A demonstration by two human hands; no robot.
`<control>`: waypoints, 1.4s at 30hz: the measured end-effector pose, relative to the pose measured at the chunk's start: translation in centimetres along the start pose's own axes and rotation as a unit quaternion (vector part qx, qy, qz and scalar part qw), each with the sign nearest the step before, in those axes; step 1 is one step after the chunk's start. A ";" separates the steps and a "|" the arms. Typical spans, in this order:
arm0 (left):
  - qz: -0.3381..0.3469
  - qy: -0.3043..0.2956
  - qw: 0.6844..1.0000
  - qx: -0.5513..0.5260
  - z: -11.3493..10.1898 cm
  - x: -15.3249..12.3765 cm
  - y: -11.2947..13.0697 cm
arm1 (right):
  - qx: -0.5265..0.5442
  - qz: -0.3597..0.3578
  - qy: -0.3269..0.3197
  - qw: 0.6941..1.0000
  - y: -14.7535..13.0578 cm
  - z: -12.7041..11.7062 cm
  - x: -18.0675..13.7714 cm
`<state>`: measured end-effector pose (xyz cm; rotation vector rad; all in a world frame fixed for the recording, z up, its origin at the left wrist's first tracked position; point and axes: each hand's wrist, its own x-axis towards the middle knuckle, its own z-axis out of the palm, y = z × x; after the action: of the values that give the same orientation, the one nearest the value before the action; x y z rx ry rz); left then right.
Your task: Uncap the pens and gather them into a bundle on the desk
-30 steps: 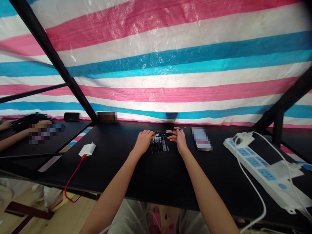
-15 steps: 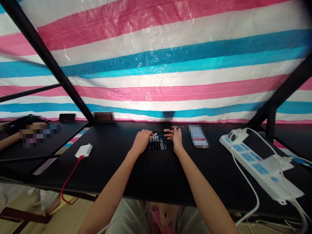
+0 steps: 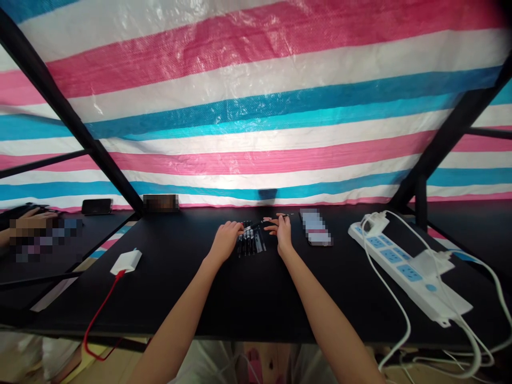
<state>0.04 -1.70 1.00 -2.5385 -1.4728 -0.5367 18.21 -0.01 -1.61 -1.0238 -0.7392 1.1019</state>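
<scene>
Several black pens (image 3: 250,241) lie side by side in a row on the black table (image 3: 248,298). My left hand (image 3: 225,239) rests at the row's left end, fingers curled over a pen tip. My right hand (image 3: 281,232) sits at the row's right side and pinches a thin dark pen (image 3: 285,215) between thumb and fingers, its point aimed right.
A phone (image 3: 314,233) lies just right of my right hand. A white power strip (image 3: 404,266) with white cables takes up the table's right side. A white charger (image 3: 126,261) with a red cord sits at the left. Another person's hand (image 3: 28,220) works at the neighbouring table.
The view has tilted and drifted, so everything sits slightly left and lower in the frame. Both hands stay at the pen row with little change in grip.
</scene>
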 end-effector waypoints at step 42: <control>-0.192 0.014 0.978 0.076 0.8 -0.3 -0.9 | -0.747 -0.086 -0.082 0.654 -1.0 0.0 -2.7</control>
<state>-0.72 -1.23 0.08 -2.1303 -1.9269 -0.4830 17.70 -2.72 -0.70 -2.1375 -1.9745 0.1604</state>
